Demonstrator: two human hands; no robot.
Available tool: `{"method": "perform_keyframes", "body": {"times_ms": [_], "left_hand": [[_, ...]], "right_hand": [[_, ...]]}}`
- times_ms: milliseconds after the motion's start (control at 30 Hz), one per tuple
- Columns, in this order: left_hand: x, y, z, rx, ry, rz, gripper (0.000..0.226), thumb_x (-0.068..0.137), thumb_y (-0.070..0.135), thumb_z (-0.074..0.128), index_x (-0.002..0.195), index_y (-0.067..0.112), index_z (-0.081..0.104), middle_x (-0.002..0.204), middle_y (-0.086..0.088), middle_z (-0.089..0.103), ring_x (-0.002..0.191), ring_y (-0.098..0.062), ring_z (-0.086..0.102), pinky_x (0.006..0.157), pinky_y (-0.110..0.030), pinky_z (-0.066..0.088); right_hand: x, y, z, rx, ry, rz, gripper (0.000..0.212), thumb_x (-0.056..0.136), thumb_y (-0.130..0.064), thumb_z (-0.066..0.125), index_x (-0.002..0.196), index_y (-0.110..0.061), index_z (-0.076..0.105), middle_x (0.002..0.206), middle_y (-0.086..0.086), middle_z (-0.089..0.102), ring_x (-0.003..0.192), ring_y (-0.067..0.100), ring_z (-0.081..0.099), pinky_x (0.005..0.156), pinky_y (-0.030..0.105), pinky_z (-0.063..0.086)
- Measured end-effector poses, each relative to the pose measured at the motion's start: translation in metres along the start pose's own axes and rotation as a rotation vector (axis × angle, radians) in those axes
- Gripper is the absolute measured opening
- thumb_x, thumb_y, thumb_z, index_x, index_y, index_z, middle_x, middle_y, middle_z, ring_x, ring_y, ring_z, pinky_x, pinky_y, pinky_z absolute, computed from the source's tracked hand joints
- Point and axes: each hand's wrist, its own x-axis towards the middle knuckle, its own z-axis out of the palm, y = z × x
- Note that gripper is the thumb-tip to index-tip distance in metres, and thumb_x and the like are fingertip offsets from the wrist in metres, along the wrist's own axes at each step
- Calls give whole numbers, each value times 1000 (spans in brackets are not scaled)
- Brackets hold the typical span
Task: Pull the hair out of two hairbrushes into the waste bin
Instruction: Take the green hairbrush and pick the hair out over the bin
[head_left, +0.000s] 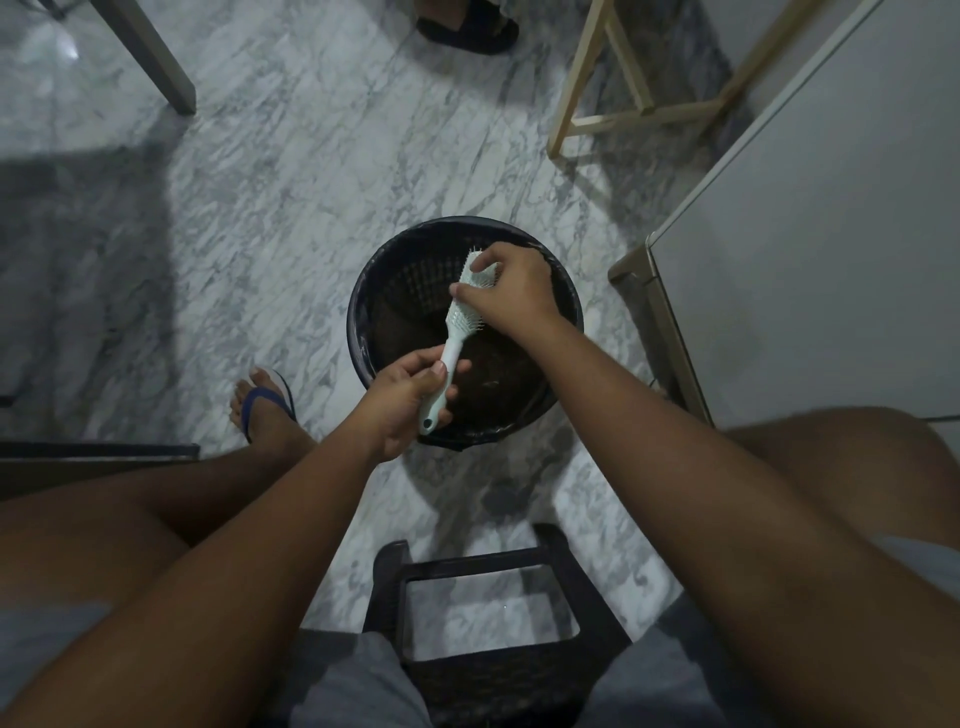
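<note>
Over bin (363, 291), fingers (470, 296) pinching hairbrush (457, 322)

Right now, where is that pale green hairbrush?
In the head view, the hairbrush is held over the black waste bin, mid-frame: the left hand grips its handle and the right hand is at its bristles.

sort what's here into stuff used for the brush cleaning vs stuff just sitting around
In use: pale green hairbrush, black waste bin, left hand on the handle, right hand at the bristles.

Just about: dark stool, wooden frame, black slipper, white cabinet.
</note>
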Motion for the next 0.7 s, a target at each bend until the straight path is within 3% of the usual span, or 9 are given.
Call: {"method": "perform_keyframes", "body": {"times_ms": [133,233,333,467,567,700], "left_hand": [[-1,0,2,-44,-18,-10,28,101,10,49,127,10,60,117,-9,70,70,-14,57,53,-26,47],[0,2,2,-141,-39,-26,29,102,10,47,129,8,58,118,-8,70,70,-14,55,52,-25,46],[1,7,2,-240,-38,-26,29,103,11,44,130,7,56,117,-7,70,70,-12,53,50,-24,45],[1,9,5,-215,-39,-30,29,103,11,44,129,9,57,118,-7,69,70,-13,54,50,-24,46],[1,9,8,-169,-39,-41,30,103,12,45,131,10,57,117,-6,69,70,-13,55,52,-25,45],[-1,7,3,-171,-45,-52,32,103,12,44,134,8,54,117,-6,69,72,-14,55,52,-26,46]], "right_hand": [[1,1,-4,42,-9,-11,19,76,-28,82,88,-16,75,78,-4,68,72,6,63,69,18,52],[1,4,-9,177,45,-5,10,86,-17,73,92,-10,76,81,2,75,73,10,70,75,21,59],[-2,11,-14,454,85,140,11,92,-11,65,96,-4,73,84,10,74,73,17,73,69,38,64],[-15,12,-13,298,-191,96,34,82,-32,79,105,-7,72,93,10,72,83,18,73,59,38,63],[-17,6,-12,217,-186,36,43,68,-29,91,99,-6,72,87,8,73,78,15,73,57,32,63],[-9,10,-11,178,-190,38,32,72,-19,88,96,-4,73,81,8,75,69,18,74,64,28,62]]}}
